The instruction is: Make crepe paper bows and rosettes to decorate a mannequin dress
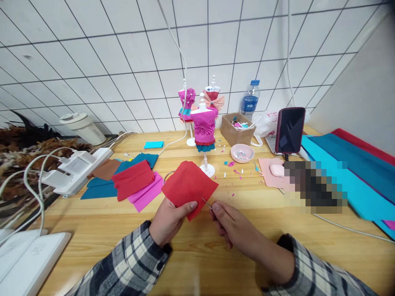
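Observation:
My left hand point(173, 220) grips a square sheet of red crepe paper point(189, 185), thumb on top and the other fingers hidden beneath it. To the right, my right hand point(228, 224) is closed around a thin pointed metal tool point(206, 202); its handle is hidden in my fingers. The tool's tip lies at the paper's lower right part, near my left thumb. Behind the paper stands a small white dress form point(203, 106) in a magenta top with a rosette and a teal ruffle. Part of a metal ring point(168, 176) shows beside the paper's left edge.
Red point(134, 179), magenta and teal paper pieces lie left, near a power strip point(83, 170). Two more dressed forms, a cardboard box point(237, 130), a pink bowl point(242, 153) and scraps are behind. A phone point(290, 130) and large coloured sheets point(348, 168) are right.

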A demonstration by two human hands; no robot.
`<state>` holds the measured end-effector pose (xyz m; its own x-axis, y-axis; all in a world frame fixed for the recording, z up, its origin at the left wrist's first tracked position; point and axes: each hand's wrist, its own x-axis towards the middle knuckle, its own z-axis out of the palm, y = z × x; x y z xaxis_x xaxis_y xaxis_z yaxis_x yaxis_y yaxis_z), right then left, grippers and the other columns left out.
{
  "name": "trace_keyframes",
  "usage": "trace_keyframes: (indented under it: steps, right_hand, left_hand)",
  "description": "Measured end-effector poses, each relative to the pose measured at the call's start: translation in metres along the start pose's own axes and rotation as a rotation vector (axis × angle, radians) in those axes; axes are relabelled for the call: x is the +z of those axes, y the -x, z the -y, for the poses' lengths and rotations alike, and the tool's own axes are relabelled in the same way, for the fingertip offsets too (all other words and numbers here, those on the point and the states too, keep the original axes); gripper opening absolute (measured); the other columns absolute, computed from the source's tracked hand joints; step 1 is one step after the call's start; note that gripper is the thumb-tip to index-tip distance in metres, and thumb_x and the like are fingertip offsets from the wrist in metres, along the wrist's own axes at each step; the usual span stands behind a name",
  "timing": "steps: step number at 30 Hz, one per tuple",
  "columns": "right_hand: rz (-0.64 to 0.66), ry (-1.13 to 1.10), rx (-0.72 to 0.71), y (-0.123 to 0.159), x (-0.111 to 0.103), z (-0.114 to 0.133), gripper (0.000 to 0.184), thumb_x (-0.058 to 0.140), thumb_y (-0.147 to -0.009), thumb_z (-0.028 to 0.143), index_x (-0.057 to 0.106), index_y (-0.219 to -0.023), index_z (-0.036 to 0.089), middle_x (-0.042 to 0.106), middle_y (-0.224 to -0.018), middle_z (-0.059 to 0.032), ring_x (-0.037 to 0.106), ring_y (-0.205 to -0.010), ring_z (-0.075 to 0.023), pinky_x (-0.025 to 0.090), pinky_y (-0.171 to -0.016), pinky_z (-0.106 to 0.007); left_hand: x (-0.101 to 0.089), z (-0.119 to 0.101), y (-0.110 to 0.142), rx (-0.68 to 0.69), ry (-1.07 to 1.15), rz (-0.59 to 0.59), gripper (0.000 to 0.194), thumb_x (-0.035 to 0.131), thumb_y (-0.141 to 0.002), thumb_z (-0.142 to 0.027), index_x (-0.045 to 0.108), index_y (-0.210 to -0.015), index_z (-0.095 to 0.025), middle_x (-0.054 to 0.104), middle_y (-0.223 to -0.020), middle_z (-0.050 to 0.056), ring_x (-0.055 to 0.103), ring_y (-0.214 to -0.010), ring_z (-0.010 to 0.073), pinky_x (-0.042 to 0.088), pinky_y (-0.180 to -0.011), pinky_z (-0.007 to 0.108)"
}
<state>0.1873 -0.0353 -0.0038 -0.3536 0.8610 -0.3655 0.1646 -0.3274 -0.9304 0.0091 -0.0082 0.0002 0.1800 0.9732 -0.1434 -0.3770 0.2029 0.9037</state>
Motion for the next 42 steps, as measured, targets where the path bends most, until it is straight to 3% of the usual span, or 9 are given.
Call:
trace_keyframes:
  steps: [4, 13, 22, 29, 42]
  right_hand:
    - [0.005, 0.002, 0.014, -0.0007, -0.0005, 0.0001, 0.056, 0.032, -0.08, 0.076, 0.042, -0.077, 0.022, 0.038, -0.057, 0.0051, 0.034, -0.046, -0.0086, 0.031, -0.035, -0.018]
    - [0.044, -0.099, 0.06, -0.0013, -0.0016, -0.0001, 0.053, 0.033, -0.081, 0.075, 0.044, -0.079, 0.022, 0.039, -0.049, 0.0073, 0.036, -0.04, -0.0082, 0.034, -0.033, -0.017]
    - [0.049, -0.085, 0.05, -0.003, -0.0005, -0.0035, 0.055, 0.031, -0.082, 0.074, 0.044, -0.079, 0.021, 0.04, -0.047, 0.0073, 0.038, -0.04, -0.0079, 0.034, -0.033, -0.017]
    - [0.071, -0.086, 0.073, -0.0012, 0.0005, -0.0006, 0.055, 0.032, -0.082, 0.074, 0.043, -0.077, 0.02, 0.038, -0.047, 0.0079, 0.037, -0.04, -0.0071, 0.033, -0.032, -0.016]
    - [0.045, -0.04, 0.055, -0.0013, 0.0009, 0.0025, 0.06, 0.03, -0.078, 0.079, 0.044, -0.079, 0.02, 0.039, -0.048, 0.0079, 0.036, -0.038, -0.0067, 0.036, -0.032, -0.017]
  left_hand:
    - [-0.0004, 0.0008, 0.0002, 0.0, -0.001, -0.006, 0.051, 0.077, -0.068, -0.017, 0.062, -0.117, -0.017, 0.066, -0.12, 0.01, 0.059, -0.113, 0.0276, 0.044, -0.1, 0.039]
    - [0.0017, -0.0004, 0.0015, -0.004, 0.008, -0.02, 0.059, 0.077, -0.068, -0.017, 0.057, -0.124, -0.019, 0.065, -0.121, 0.01, 0.057, -0.116, 0.0272, 0.04, -0.104, 0.04]
    - [0.0001, 0.0002, 0.0027, -0.034, 0.009, 0.027, 0.042, 0.075, -0.07, -0.016, 0.063, -0.111, -0.016, 0.067, -0.117, 0.01, 0.059, -0.113, 0.0274, 0.042, -0.101, 0.039]
    - [-0.0002, 0.0022, 0.002, 0.024, 0.007, 0.009, 0.056, 0.076, -0.069, -0.017, 0.057, -0.122, -0.018, 0.067, -0.118, 0.01, 0.058, -0.114, 0.0268, 0.041, -0.102, 0.04]
    - [-0.0077, 0.0084, 0.0017, -0.03, -0.174, 0.147, 0.032, 0.072, -0.074, -0.023, 0.063, -0.103, -0.013, 0.069, -0.107, 0.012, 0.062, -0.102, 0.0271, 0.046, -0.093, 0.041]
